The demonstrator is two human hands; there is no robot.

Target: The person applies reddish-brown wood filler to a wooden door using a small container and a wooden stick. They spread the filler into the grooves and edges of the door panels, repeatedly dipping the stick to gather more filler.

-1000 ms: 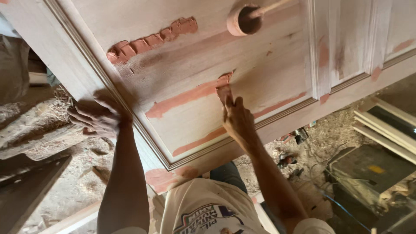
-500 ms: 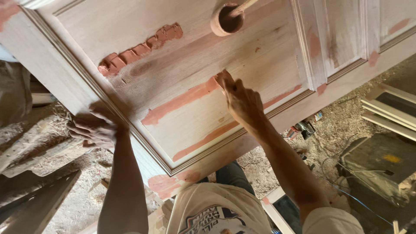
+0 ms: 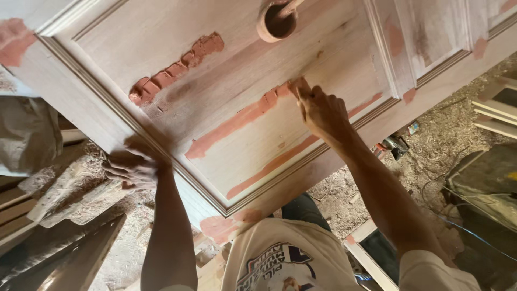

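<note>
Fingertips (image 3: 299,88) of the right hand (image 3: 322,112), pinched together, press reddish-brown wood filler (image 3: 237,123) in a long smear across the pale wooden panelled door (image 3: 177,32) lying flat. Left hand (image 3: 132,168) rests with fingers spread loose, grasping nothing, on the door's moulded edge. Farther up the panel sit a ridge of filler lumps (image 3: 175,67) and a small round filler-coated bowl (image 3: 277,21); sawdust covers the floor (image 3: 447,129).

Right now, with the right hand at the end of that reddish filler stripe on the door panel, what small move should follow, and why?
Probably draw the right hand on along the filler stripe: its fingertips press the stripe's upper end, where the filler looks lumpy. The left hand rests on the panel's edge.
</note>
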